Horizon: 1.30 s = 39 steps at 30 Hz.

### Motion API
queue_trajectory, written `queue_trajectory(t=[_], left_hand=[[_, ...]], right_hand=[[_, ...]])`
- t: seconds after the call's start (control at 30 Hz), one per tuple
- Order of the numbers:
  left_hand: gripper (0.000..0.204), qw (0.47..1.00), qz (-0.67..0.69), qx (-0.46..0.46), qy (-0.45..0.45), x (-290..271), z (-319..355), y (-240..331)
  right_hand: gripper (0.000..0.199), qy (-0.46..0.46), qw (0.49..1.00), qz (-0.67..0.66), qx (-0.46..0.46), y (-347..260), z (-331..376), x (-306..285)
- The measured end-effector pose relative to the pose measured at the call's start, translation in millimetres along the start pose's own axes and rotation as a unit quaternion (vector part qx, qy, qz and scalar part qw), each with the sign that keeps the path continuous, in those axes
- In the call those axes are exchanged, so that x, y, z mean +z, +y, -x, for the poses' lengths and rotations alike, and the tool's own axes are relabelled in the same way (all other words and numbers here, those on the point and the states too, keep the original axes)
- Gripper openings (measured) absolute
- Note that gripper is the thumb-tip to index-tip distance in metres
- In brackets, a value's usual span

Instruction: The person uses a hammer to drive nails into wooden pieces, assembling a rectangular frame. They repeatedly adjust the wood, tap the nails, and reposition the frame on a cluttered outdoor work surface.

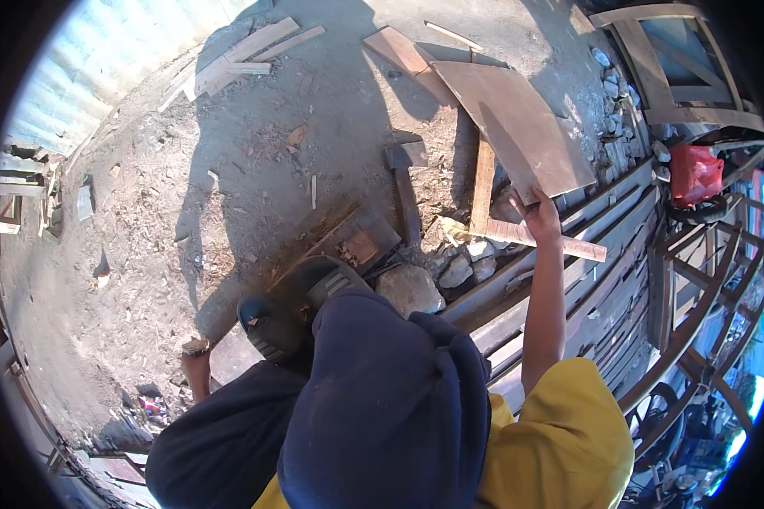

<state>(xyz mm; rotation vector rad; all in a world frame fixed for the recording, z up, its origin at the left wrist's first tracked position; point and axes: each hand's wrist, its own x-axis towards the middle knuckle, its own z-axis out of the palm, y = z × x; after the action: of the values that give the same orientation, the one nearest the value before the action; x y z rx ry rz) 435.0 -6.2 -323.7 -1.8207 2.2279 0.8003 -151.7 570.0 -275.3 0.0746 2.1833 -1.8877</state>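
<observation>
My right hand [541,216] grips the near corner of a flat brown board [514,123], fingers on its edge. The board slants away from me over a wooden upright [482,187] and a crosspiece [581,248]; whether they are joined is hidden. My left hand [197,366] is low on the left, beside my dark-clothed leg. Its fingers are closed around a small brownish piece [196,347], too small to identify. Between the hands, my sandalled feet [267,327] rest near a piece of wood [367,242] on the ground.
Beyond my feet lies a dark L-shaped piece [406,157]. Stones [409,289] border stacked planks [603,280] at the right. Loose boards [246,55] lie far left near a corrugated sheet [102,76]. A red bag [695,176] and wooden frames [696,280] are at far right.
</observation>
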Motion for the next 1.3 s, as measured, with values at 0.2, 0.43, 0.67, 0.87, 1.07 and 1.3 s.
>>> queue_trajectory(t=[0.2, 0.43, 0.67, 0.87, 1.07, 1.3], left_hand=[[0.038, 0.996, -0.035, -0.051, 0.057, -5.3, 4.0, -12.8], [0.037, 0.997, -0.014, 0.067, 0.03, 20.4, 1.7, 45.7], [0.036, 0.994, -0.006, 0.106, 0.002, 25.4, 8.1, 71.2], [0.035, 0.995, -0.005, 0.098, -0.002, 19.2, 15.9, 62.1], [0.034, 0.996, 0.006, 0.089, -0.006, 12.1, 25.9, 54.7], [0.033, 0.997, 0.002, 0.077, -0.013, 9.3, 33.4, 53.0]], right_hand=[[0.049, -0.185, 0.925, 0.291, 0.161, -13.3, 81.1, 130.3], [0.072, -0.227, 0.892, 0.387, 0.058, 12.6, 137.6, 256.4], [0.079, -0.228, 0.867, 0.441, 0.045, 28.0, 121.3, 276.3], [0.086, -0.21, 0.869, 0.437, 0.097, 29.3, 115.5, 295.3], [0.089, -0.17, 0.869, 0.452, 0.111, 24.0, 120.0, 312.3], [0.08, -0.217, 0.871, 0.431, 0.094, -2.6, 97.3, 335.0]])
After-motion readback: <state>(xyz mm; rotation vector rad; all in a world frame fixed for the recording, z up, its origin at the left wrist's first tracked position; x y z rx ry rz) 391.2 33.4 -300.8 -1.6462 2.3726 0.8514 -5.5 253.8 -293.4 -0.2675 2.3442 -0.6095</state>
